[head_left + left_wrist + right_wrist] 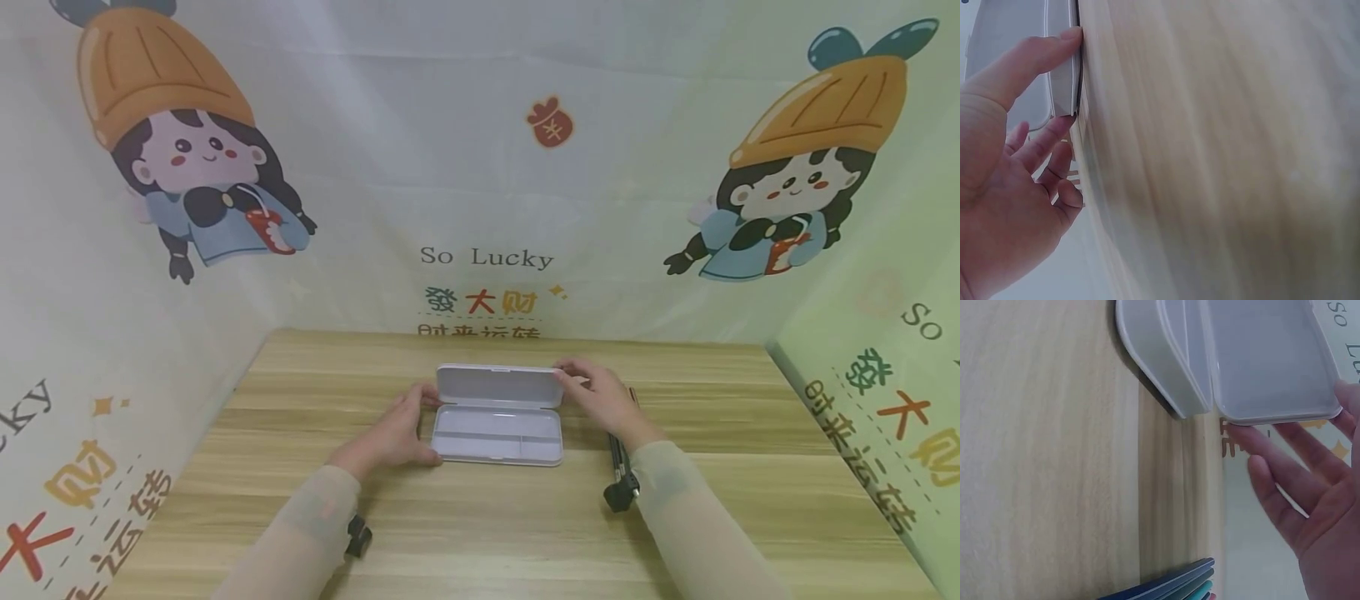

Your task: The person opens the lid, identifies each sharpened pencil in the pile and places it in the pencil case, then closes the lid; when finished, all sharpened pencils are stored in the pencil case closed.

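A white pencil case [495,446] lies with its lid [498,387] raised at the back. Its shallow tray has a long divider and a short cross divider, and nothing lies inside. My left hand [393,429] holds the tray's left end, thumb at the near corner and fingers toward the back. In the left wrist view the thumb [1054,50] presses on the case's side. At the lid's upper right corner, my right hand [600,396] pinches the edge. The right wrist view shows its other fingers [1291,462] spread behind the lid.
Several dark pens or pencils [1166,584] lie on the wooden table [495,533] to the right of the case, partly hidden under my right wrist in the head view. A printed cloth [360,150] hangs behind the table and along both sides.
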The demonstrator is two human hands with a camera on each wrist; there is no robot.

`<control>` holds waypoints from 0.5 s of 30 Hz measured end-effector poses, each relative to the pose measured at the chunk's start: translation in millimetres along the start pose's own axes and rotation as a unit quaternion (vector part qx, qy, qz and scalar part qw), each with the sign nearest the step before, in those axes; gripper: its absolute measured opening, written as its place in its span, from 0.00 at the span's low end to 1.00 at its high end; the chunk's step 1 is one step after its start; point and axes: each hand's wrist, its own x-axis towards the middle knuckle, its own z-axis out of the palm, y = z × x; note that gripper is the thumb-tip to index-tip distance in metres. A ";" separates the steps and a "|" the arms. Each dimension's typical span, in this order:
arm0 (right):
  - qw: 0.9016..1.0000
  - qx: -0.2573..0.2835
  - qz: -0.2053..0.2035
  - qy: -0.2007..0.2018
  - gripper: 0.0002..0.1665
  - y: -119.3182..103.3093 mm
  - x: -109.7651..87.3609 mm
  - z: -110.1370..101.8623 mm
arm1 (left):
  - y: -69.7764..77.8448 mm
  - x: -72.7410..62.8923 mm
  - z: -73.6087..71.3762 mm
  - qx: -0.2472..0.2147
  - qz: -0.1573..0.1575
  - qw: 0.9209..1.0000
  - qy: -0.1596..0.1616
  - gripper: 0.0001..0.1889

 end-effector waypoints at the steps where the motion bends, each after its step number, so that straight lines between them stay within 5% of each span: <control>1: 1.000 -0.005 -0.003 0.008 0.26 0.5 0.1 0.3 | 0.1 -0.3 -0.1 0.000 0.001 1.000 -0.001 0.52; 15: 0.999 0.021 -0.038 0.030 0.19 1.2 1.6 1.3 | 2.1 -5.0 -3.3 0.046 0.028 0.998 -0.017 0.46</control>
